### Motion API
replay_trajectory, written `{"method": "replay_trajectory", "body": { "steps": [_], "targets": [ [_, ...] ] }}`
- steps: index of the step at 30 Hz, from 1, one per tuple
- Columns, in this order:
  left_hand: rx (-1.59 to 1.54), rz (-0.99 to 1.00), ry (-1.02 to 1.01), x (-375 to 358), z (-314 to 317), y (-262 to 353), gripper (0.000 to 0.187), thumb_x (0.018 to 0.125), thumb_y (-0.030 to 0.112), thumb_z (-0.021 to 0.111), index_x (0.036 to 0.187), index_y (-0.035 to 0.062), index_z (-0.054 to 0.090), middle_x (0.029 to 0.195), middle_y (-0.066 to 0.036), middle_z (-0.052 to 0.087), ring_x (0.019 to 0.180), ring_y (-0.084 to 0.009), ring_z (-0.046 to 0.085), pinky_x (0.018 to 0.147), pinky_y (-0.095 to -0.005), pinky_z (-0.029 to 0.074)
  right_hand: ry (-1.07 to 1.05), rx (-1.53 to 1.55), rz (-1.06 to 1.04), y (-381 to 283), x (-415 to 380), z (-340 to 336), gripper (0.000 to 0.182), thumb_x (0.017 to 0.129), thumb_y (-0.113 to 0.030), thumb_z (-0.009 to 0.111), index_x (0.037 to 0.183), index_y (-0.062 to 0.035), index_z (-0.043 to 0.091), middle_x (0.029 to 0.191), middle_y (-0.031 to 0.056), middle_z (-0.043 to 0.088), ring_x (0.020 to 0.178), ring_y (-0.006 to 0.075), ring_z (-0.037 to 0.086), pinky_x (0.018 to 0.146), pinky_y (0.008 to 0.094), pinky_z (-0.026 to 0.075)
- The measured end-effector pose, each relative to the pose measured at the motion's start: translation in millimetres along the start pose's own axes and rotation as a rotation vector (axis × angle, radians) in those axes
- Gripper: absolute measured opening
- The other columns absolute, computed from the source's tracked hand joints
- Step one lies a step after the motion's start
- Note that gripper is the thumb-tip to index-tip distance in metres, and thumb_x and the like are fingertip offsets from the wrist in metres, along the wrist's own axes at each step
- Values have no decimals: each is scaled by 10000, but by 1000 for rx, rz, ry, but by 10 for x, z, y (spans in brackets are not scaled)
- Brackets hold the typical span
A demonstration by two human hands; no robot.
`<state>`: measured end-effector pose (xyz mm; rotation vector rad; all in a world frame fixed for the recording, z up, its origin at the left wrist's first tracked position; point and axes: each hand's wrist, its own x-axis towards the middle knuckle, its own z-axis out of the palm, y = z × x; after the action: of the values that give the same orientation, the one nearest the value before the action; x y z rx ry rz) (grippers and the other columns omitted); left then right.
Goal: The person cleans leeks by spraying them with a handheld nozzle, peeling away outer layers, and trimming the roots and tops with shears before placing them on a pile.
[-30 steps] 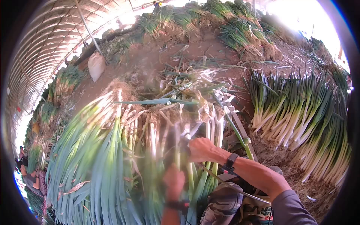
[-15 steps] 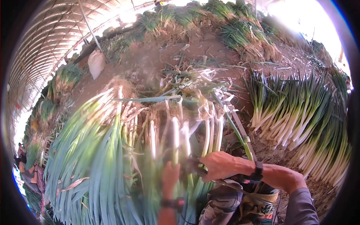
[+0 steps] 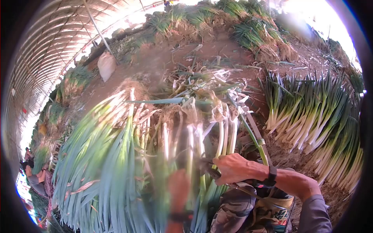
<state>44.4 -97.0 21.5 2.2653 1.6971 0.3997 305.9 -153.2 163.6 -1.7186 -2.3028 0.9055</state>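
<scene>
Key relation: the pale green onion stalk (image 3: 190, 143) runs near-far, white root end far, green leaves near; it lies straight ahead of the left hand (image 3: 179, 187), slightly right of its middle, so the left hand lines up with the stalk's long axis while the right hand (image 3: 236, 169) comes in crosswise from the right; left hand is the nearer of the two to that shaft.

Grip state: right fingers are curled closed round a dark hand tool (image 3: 208, 167), which sticks out to the left toward the shaft (tip is blurred; can't tell what kind of tool, or whether it touches); left fingers look curled over the green part, but motion blur hides whether they close on it, so can't tell.

Around it: a thick bundle of green onions (image 3: 112, 155) fans out left of the left hand, roots far, leaves near; more pale shafts (image 3: 232, 136) stand parallel just beyond the right hand; a neat row of white-shafted green onions (image 3: 307, 112) lies farther right, leaves far and white ends near, reversed from the bundle; camouflage trouser leg (image 3: 235, 206) sits just near of the right hand.
</scene>
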Motion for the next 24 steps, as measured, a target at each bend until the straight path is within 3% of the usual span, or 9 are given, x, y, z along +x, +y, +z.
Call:
{"method": "replay_trajectory", "body": {
  "steps": [1,4,8,11,12,16,20,23,24],
  "targets": [
    [50,85,146,24,-62,-126,422,884,279,697,1197,18,588,1144,-232,641,1142,-437,591,924,-535,488,-21,27,-21,-44,-29,-1,533,721,-372,752,985,67,605,838,251,645,779,446,674,712,498,542],
    [347,-22,237,203,-262,-337,402,820,227,742,1148,30,616,1084,-185,625,1130,-404,585,913,-528,495,-76,99,-100,-224,-74,-49,520,723,-371,751,984,55,605,855,240,650,792,437,678,713,495,543],
    [209,-188,48,342,-222,-551,416,749,229,760,1092,18,654,1118,-216,660,1073,-425,631,915,-512,508,-125,78,-187,-309,-46,17,503,718,-359,757,989,39,611,866,226,659,816,430,681,718,499,543],
    [77,-326,-83,371,-542,-350,437,700,245,762,1047,-9,683,1076,-242,688,1026,-430,656,915,-488,520,-135,135,-227,-291,-72,59,491,715,-357,762,990,23,618,859,221,662,825,427,682,719,500,544],
    [30,-278,-17,368,-523,-405,428,675,256,744,990,-31,700,998,-258,707,976,-414,678,883,-453,529,-151,180,-237,-302,-97,37,489,715,-358,763,992,18,620,857,220,662,825,425,682,718,499,544],
    [-156,-205,34,317,-427,-445,393,727,224,670,1019,-40,676,887,-263,715,855,-387,714,807,-438,529,-222,200,-220,-394,-268,-73,487,719,-364,760,1014,0,625,871,217,666,822,412,682,714,491,547],
    [-283,-211,-196,331,-341,-208,396,811,176,574,1131,-57,592,789,-246,712,658,-358,717,725,-416,552,-98,34,-98,-45,-217,47,505,721,-367,751,1029,12,624,896,213,671,822,401,687,724,481,550],
    [-348,-205,-204,372,120,-301,383,814,176,579,1117,-57,601,817,-261,715,674,-360,723,719,-425,555,-2,0,-4,123,-288,18,547,712,-367,749,1053,38,613,901,221,667,826,411,685,729,485,546],
    [-290,-116,-128,356,221,-260,382,814,186,592,1115,-48,609,859,-284,712,763,-409,723,749,-458,551,18,-11,20,135,-328,-27,559,710,-367,751,1064,43,610,903,224,666,828,413,685,731,486,545]
  ]
}}
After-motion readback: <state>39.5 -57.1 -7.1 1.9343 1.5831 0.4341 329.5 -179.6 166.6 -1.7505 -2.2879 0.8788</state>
